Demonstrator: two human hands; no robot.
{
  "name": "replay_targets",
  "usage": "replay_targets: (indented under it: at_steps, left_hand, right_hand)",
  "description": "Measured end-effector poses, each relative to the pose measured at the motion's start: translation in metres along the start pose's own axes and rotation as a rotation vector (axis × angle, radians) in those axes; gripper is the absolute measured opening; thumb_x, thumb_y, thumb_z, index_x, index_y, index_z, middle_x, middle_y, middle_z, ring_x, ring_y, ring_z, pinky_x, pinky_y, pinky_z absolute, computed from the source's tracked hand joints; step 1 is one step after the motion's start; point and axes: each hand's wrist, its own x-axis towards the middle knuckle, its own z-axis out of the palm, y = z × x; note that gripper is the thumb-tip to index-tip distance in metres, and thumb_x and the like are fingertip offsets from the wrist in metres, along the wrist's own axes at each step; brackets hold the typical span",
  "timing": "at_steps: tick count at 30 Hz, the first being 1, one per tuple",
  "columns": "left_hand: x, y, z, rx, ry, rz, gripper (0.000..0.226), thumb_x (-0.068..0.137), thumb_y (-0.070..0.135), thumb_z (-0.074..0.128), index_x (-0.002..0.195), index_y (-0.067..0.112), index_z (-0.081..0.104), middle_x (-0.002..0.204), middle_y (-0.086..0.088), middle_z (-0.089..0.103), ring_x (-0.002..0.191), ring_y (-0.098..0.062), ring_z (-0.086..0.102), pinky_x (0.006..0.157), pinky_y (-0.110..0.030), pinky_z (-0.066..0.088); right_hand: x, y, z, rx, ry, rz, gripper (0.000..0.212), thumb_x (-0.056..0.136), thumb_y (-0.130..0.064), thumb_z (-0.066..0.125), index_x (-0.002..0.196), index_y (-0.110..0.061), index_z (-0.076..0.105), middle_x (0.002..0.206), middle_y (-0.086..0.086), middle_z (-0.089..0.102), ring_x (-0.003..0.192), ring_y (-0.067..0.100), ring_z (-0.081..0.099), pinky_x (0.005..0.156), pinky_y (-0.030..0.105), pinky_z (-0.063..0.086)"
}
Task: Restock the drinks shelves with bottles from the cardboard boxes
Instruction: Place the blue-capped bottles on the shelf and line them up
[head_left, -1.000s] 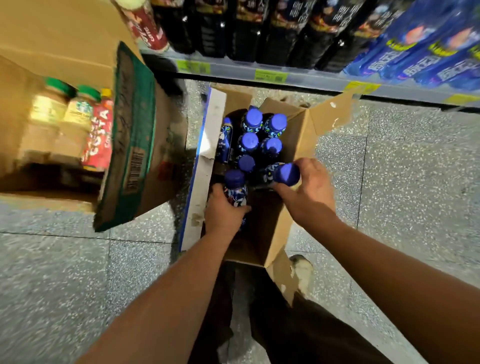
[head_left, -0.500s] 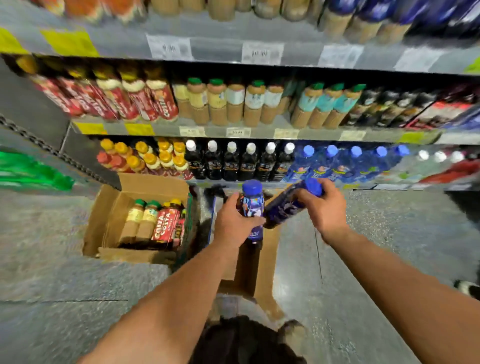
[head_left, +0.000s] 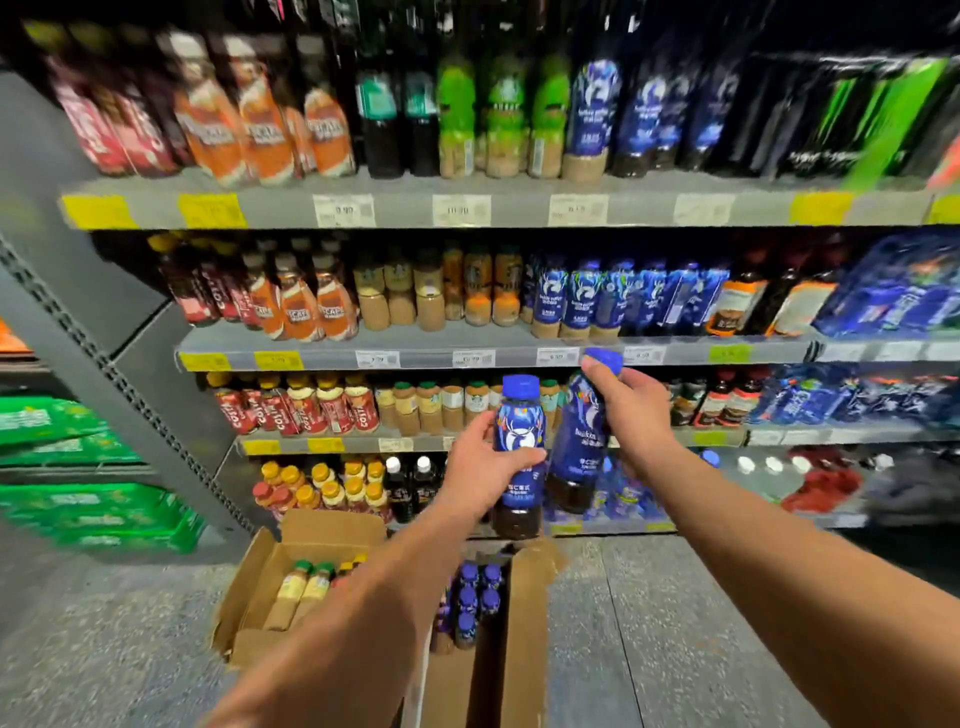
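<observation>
Right, two blue-capped bottles are held mid-air in front of the shelving. Left bottle is upright, with the left hand wrapped round its body. Right bottle is tilted, and the right hand grips it at the neck under the cap. Likely full: heavyish, rigid, slick sleeve. A body grip looks safer than the neck. Matching blue row at 12 o'clock looks tightly packed. Open box at 6, second box at 8.
</observation>
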Motion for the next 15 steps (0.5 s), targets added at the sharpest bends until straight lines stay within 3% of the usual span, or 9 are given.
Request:
replay_targets:
  at_steps: [2,5,8,10,11,15]
  left_hand:
    - [-0.007,0.023,0.008,-0.011,0.0,0.039,0.042,0.071,-0.007,0.076,0.101,0.017,0.058,0.098,-0.009,0.068,0.089,-0.023,0.065,0.082,-0.032,0.056]
    - [-0.015,0.056,0.018,-0.015,0.015,0.122,0.044,0.072,-0.006,0.076,0.108,0.012,0.058,0.094,-0.005,0.067,0.077,-0.015,0.064,0.063,-0.012,0.053]
    - [-0.016,0.084,0.026,-0.015,-0.016,0.182,0.044,0.071,-0.004,0.077,0.109,0.01,0.061,0.092,0.0,0.069,0.076,-0.011,0.064,0.061,-0.011,0.052]
    - [-0.011,0.103,0.028,-0.027,-0.037,0.212,0.043,0.071,-0.006,0.076,0.107,0.012,0.061,0.093,-0.002,0.07,0.077,-0.013,0.065,0.067,-0.017,0.055]
    - [-0.008,0.112,0.028,-0.037,-0.045,0.232,0.042,0.071,-0.007,0.075,0.105,0.014,0.062,0.093,-0.003,0.07,0.079,-0.015,0.065,0.071,-0.021,0.056]
    - [0.011,0.149,0.025,-0.037,-0.061,0.307,0.042,0.071,-0.006,0.076,0.099,0.02,0.061,0.092,0.002,0.069,0.081,-0.014,0.065,0.079,-0.029,0.056]
  right_hand:
    - [-0.006,-0.027,-0.002,-0.038,0.012,-0.063,0.03,0.087,-0.033,0.067,0.065,-0.016,0.056,0.064,0.001,0.06,0.058,0.011,0.055,0.057,0.022,0.043]
    - [-0.013,-0.065,-0.007,-0.101,-0.002,-0.185,0.032,0.089,-0.043,0.06,0.088,-0.011,0.063,0.077,0.0,0.06,0.074,0.015,0.054,0.066,0.028,0.039]
    - [-0.016,-0.095,-0.013,-0.12,-0.009,-0.219,0.038,0.093,-0.04,0.056,0.112,-0.007,0.058,0.098,-0.003,0.053,0.093,0.013,0.049,0.076,0.024,0.032]
    - [-0.012,-0.109,-0.015,-0.14,-0.016,-0.241,0.023,0.093,-0.039,0.056,0.089,-0.017,0.055,0.084,-0.006,0.05,0.082,0.013,0.047,0.07,0.027,0.034]
    - [-0.01,-0.117,-0.014,-0.153,-0.014,-0.256,0.025,0.092,-0.041,0.056,0.079,-0.02,0.05,0.078,-0.006,0.05,0.075,0.013,0.048,0.065,0.028,0.035]
    - [0.006,-0.144,-0.006,-0.118,-0.03,-0.28,0.025,0.09,-0.043,0.058,0.088,-0.018,0.055,0.09,0.002,0.062,0.08,0.016,0.059,0.066,0.029,0.042]
